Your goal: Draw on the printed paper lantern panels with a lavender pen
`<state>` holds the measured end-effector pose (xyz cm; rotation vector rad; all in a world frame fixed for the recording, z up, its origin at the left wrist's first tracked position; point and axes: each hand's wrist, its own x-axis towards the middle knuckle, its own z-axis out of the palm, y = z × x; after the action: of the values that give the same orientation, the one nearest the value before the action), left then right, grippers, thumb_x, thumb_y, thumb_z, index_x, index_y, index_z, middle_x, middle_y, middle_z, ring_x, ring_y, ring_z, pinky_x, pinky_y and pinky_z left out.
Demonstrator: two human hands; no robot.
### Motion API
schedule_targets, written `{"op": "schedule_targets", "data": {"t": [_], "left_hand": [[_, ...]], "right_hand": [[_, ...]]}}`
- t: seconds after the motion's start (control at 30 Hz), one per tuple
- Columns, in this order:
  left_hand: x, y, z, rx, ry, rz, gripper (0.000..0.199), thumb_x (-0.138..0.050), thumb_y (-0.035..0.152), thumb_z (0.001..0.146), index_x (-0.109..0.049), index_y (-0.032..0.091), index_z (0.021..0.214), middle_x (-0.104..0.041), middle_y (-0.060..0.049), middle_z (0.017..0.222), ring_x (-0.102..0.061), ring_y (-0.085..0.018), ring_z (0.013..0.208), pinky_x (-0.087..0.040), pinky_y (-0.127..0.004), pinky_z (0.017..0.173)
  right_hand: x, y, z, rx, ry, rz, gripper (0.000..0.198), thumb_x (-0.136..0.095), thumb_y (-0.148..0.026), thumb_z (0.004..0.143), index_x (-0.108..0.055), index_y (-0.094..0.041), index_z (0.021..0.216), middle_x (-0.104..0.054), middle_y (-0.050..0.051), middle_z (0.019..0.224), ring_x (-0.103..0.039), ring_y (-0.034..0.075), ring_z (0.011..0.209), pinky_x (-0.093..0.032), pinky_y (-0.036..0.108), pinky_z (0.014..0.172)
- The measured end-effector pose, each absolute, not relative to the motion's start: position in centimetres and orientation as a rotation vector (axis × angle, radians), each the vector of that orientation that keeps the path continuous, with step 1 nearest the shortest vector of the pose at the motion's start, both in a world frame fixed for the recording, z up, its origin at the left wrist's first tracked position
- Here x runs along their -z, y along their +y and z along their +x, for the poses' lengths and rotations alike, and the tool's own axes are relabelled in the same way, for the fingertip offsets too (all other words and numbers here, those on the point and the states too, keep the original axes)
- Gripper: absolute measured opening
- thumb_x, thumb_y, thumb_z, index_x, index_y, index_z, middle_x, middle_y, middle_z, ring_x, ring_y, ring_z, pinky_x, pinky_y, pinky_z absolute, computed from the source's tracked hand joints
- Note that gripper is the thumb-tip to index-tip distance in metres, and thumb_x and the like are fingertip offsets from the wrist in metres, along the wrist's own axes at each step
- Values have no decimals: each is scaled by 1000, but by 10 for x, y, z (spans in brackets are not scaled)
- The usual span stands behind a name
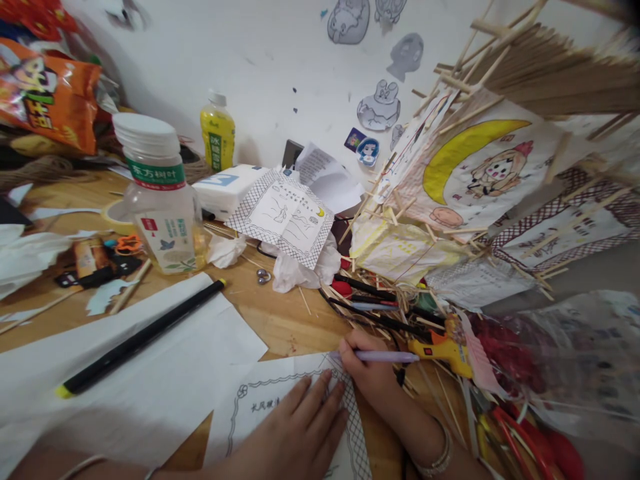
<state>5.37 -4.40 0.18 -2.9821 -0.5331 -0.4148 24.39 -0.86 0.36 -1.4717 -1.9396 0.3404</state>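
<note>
My right hand (367, 373) is closed around a light purple pen (387, 357). The pen's tip rests near the upper right corner of a paper sheet (270, 393) with a drawn border and Chinese characters. Crosshatching fills the sheet's right border. Flat on the same sheet lies my left hand (300, 427), fingers stretched out, covering much of the writing. Left of it, a black marker with yellow ends (145, 337) lies across blank white paper (165, 393).
A plastic bottle (167, 233) and a yellow drink bottle (218, 133) stand behind. To the right rises a stick frame with drawings (470, 167). A yellow glue gun (445, 350), plastic bags (575, 360) and loose sticks crowd the right side. A finished-looking drawing (285, 213) leans mid-table.
</note>
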Motion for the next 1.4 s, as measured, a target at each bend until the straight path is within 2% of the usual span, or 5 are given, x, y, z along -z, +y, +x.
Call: {"op": "schedule_targets", "data": {"t": [0.33,0.77,1.4], "left_hand": [[3,-45,53,445,-520,-2961,46,-40,37,93,-57,14,129,-56,-9,136,-49,-27,123,-29,-40,99],[7,-42,55,493,-499,-2926,44,-43,36,92,-58,13,127,-56,-13,134,-51,-28,121,-30,-41,96],[0,-44,53,449,-530,-2923,45,-39,36,94,-56,14,129,-55,-11,136,-50,-26,124,-29,-40,99]], "right_hand": [[-8,-9,248,-592,-1788,-1401,32,-45,-25,86,-46,-21,54,-47,-5,48,-45,11,45,-37,23,49],[-14,-13,244,-574,-2030,-1355,34,-44,-26,86,-40,-21,53,-43,-4,51,-43,12,49,-30,25,48],[-11,-12,245,-527,-2034,-1338,34,-44,-23,86,-39,-21,52,-42,-5,51,-41,11,49,-30,25,48]]}}
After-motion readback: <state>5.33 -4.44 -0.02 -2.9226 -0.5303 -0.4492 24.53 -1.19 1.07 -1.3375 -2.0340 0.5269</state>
